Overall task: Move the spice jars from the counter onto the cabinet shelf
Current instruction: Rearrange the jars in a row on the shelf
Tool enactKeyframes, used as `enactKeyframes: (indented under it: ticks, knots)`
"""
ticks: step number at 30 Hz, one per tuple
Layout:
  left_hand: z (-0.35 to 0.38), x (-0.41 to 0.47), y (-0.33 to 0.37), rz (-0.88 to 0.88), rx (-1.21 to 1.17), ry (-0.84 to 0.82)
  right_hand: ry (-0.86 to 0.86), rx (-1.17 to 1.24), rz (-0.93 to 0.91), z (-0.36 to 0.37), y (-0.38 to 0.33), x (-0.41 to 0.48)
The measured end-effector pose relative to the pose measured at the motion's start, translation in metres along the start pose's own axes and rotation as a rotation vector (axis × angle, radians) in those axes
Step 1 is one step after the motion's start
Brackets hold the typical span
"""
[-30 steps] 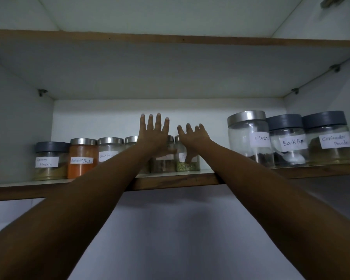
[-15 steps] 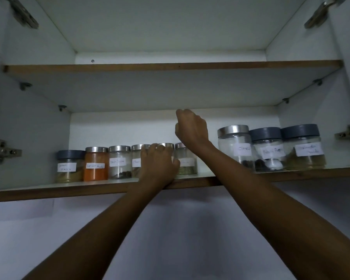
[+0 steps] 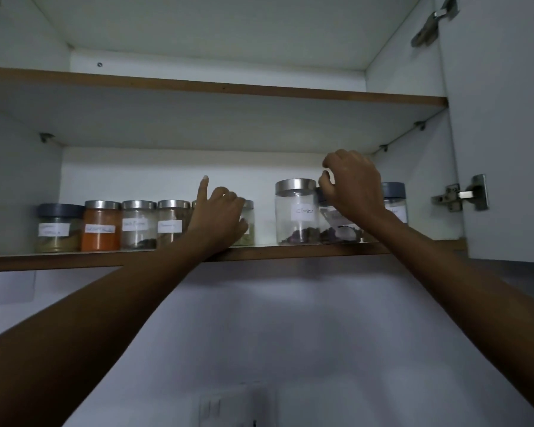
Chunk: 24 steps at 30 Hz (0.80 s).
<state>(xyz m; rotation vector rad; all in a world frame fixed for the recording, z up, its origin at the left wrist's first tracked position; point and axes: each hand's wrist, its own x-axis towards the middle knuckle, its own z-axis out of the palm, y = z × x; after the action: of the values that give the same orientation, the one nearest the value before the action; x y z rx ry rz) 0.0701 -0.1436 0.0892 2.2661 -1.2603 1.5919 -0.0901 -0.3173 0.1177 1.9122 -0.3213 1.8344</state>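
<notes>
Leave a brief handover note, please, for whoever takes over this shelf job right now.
Left hand: curled over the two rightmost small jars, index finger raised; whether it actually grips one is unclear.
Right hand: grips the dark lid of the middle large jar, between the Cloves jar and the grey-lidded end jar.
Done: nine jars stand on the cabinet shelf, six small at left, three large at right.
Left: let go with both hands. The counter is out of view, so check it for more jars.
</notes>
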Motion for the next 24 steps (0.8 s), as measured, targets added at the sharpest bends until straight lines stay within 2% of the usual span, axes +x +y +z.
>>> enactKeyframes:
  ticks: [4, 6, 12, 16, 24]
  knots:
    - [-0.010, 0.023, 0.040, -0.025, -0.405, 0.107, -0.187, -0.021, 0.015, -0.007, 0.029, -0.006]
    - [-0.015, 0.036, 0.056, 0.018, -0.510, 0.131, -0.287, 0.008, 0.007, -0.009, 0.039, -0.008]
    - [-0.028, 0.065, 0.062, 0.117, -0.381, 0.002, -0.570, 0.025, -0.037, -0.012, 0.050, -0.014]
    - [-0.027, 0.066, 0.056, 0.189, -0.295, -0.102, -0.636, 0.029, -0.071, -0.013, 0.051, -0.010]
    - [-0.026, 0.070, 0.050, 0.189, -0.248, -0.201, -0.817, -0.039, -0.170, -0.012, 0.048, 0.010]
